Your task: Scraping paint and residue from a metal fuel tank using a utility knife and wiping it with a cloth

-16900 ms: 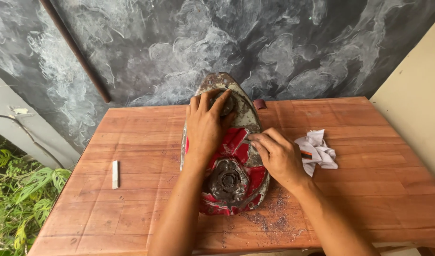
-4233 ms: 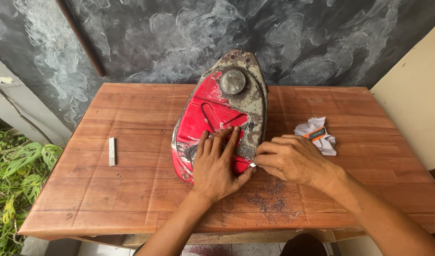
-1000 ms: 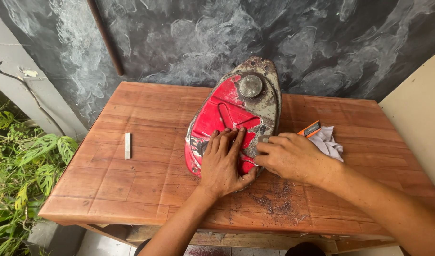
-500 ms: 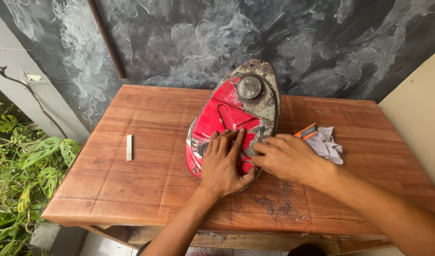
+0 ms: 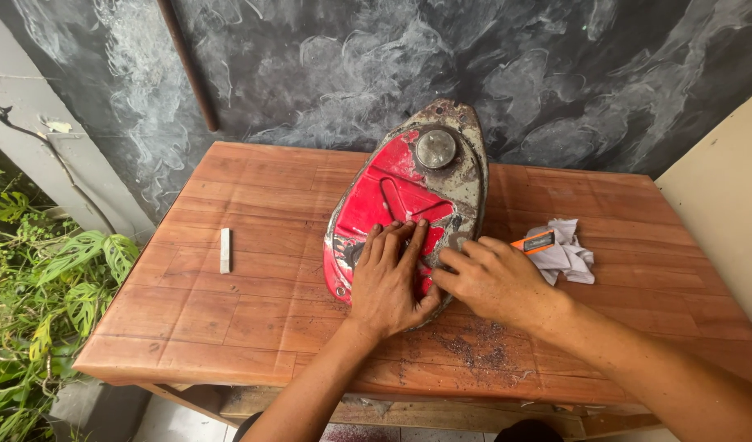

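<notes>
Off to the side there's a small pale stick [image 5: 224, 250] lying on the wooden table [image 5: 228, 303], a crumpled white rag [image 5: 566, 255] with an orange cutter [image 5: 533, 241], plus green plants [image 5: 40, 303] down left.

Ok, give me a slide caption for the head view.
Left hand pressed flat on a rusty red metal cover, right hand working its edge.
</notes>
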